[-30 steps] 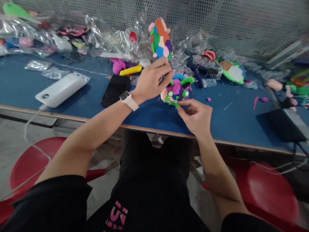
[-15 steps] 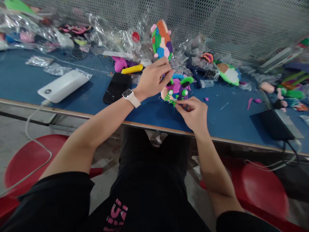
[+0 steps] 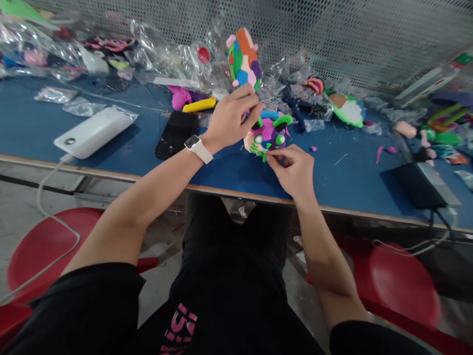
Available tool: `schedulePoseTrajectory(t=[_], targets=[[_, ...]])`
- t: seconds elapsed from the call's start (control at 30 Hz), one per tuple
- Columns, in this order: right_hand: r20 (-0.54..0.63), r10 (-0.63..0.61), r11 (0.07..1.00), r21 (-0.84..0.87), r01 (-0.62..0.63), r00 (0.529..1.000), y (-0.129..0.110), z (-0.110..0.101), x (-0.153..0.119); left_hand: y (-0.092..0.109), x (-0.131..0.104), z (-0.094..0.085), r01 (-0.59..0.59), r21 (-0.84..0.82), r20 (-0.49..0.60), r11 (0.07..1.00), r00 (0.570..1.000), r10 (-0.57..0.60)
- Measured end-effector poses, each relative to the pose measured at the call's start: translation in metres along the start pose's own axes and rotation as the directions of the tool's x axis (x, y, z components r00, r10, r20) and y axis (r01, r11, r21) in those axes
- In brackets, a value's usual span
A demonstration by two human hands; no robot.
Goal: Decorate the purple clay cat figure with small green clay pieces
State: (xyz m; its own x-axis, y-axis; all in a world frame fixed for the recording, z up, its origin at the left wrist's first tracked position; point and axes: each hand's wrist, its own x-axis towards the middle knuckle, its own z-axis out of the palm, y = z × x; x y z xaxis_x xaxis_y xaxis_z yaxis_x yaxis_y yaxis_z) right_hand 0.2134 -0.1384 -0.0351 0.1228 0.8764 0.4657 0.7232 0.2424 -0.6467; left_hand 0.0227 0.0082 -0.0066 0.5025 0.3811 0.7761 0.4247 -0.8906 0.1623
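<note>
A multicoloured clay animal head [image 3: 269, 132], with green-rimmed ears, white-and-green eyes and green stripes, is between my two hands above the blue table [image 3: 347, 182]. My left hand [image 3: 233, 117], wearing a watch on its wrist, is closed in a pinch at the head's upper left ear. What its fingertips grip is hidden. Low on the face, the thumb and forefinger of my right hand [image 3: 293, 170] are closed on a small green clay piece [image 3: 263, 157], which touches the head's lower edge. Behind my left hand stands a patchwork clay model [image 3: 245, 59].
A black phone [image 3: 176, 134] and a white power bank [image 3: 95, 133] with a cable lie to the left. Yellow clay [image 3: 199, 104], magenta clay [image 3: 180, 97] and plastic wrappers [image 3: 177, 61] crowd the back. A dark box-like device [image 3: 419, 185] lies right. Red stools [image 3: 404, 291] flank me.
The view has shifted slightly, so the table things sit a little further left. Both hands keep nearly the same pose at the clay head.
</note>
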Motion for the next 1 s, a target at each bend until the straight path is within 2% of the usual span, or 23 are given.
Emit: schedulePoseTrajectory(t=[0.37,0.53,0.73,0.87,0.93,1.0], targets=[[-0.014,-0.022,0.998,-0.057,0.021,1.000,-0.001,0.001,0.001,-0.012,-0.007,0.006,-0.052,0.010,0.057,0.999,0.997,0.051],[-0.034,-0.051,0.996,-0.076,0.048,0.998,-0.002,0.003,0.001,-0.007,-0.005,0.002,-0.043,0.029,0.085,0.999,0.996,0.041],[-0.034,-0.059,0.994,-0.090,0.056,0.998,-0.002,0.004,0.003,0.003,0.000,-0.002,0.035,0.069,0.085,0.997,0.996,-0.041],[-0.073,-0.072,0.992,-0.113,0.063,0.995,-0.006,0.000,-0.002,0.009,0.000,-0.012,0.045,0.065,0.099,0.997,0.994,-0.051],[-0.079,-0.075,0.986,-0.155,0.062,0.994,-0.008,-0.004,-0.007,0.014,-0.004,-0.020,0.000,0.048,0.125,0.999,0.992,-0.006],[-0.044,-0.100,0.969,-0.229,0.087,0.994,-0.008,-0.006,-0.013,0.018,-0.012,-0.028,-0.110,0.059,0.199,0.992,0.975,0.096]])
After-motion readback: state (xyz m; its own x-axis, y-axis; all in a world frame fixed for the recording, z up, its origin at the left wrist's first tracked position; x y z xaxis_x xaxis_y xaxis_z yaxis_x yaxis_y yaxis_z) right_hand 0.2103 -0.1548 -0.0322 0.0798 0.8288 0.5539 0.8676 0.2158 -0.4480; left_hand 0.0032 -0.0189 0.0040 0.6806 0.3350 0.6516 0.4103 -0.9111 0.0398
